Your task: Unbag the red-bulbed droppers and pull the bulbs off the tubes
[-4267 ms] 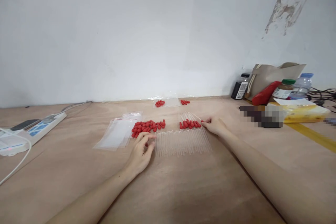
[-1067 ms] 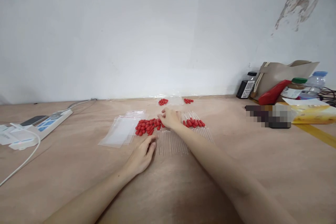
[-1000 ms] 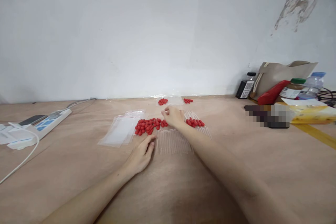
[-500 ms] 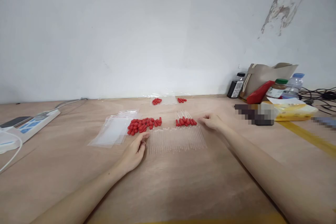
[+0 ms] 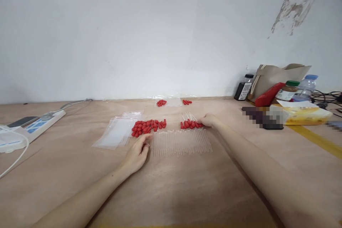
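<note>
My left hand (image 5: 139,151) rests loosely curled at the left end of a row of clear glass tubes (image 5: 181,142), its index finger stretched toward them and nothing visible in its grasp. Just beyond it lies a heap of red rubber bulbs (image 5: 144,127). My right hand (image 5: 210,120) has its fingers drawn together at the right end of a group of droppers (image 5: 189,124). These have red bulbs toward me and glass stems pointing away. The fingertips meet the rightmost dropper; the exact contact is partly hidden.
Clear plastic bags (image 5: 117,130) lie at left. By the wall is a bag (image 5: 173,102) with red bulbs at both ends. A power strip (image 5: 40,126) and phone (image 5: 22,121) are far left. Bottles (image 5: 243,89), a beige bag (image 5: 278,74) and a yellow packet (image 5: 301,114) stand right.
My right hand has moved left onto the right end of the droppers. My left hand stays beside the tubes. The whole view has shifted slightly.
</note>
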`<state>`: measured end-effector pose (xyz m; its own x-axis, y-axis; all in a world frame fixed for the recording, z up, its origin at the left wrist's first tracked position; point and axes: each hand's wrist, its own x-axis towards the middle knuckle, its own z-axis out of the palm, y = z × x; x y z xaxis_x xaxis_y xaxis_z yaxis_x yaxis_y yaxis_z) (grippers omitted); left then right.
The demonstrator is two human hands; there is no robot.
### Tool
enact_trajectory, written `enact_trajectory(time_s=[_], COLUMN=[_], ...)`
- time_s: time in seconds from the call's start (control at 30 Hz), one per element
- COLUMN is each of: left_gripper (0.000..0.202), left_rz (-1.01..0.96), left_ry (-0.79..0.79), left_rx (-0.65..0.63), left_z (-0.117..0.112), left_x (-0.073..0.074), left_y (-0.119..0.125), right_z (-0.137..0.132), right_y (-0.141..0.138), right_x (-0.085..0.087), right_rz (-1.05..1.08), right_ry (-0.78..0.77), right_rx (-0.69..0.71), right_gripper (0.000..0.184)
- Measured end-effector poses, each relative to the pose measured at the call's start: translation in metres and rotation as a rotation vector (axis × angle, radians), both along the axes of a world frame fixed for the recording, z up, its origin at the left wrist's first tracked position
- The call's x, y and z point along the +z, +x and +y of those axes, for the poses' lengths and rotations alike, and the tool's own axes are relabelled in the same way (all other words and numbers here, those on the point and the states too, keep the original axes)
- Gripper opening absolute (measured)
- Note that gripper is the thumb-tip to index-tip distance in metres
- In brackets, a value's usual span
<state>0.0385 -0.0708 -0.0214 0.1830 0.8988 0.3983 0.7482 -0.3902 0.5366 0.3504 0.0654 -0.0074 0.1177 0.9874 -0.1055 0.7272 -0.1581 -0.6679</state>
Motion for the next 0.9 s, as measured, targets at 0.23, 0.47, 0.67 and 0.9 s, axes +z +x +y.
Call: enact_trajectory(time_s=[0.23,0.47,0.67,0.9], left_gripper=[0.029,0.022,0.037,0.022], left_rz=[0.009,0.038,0.27,0.44], left_ry=[0.125,0.306,0.548,0.584], left_rx=[0.02,0.01,-0.06,-0.203], left_z=[-0.001,-0.005,-0.016,-0.014], left_x=[0.004,0.011,0.017,0.01], left_y=[0.003,0.01,0.022,0.039], right_z=[-0.011,-0.049,-0.116,-0.138], right_y=[0.007,-0.003,-0.037,-0.051], right_x=[0.007,0.012,0.007,-0.009], right_rz=[0.045,0.095,-0.096,-0.297], right_ry=[0.058,0.354,0.934,1.132], right_rx=[-0.074,-0.011,0.505,0.671], right_gripper=[0.025,0.021,0.015,0.016])
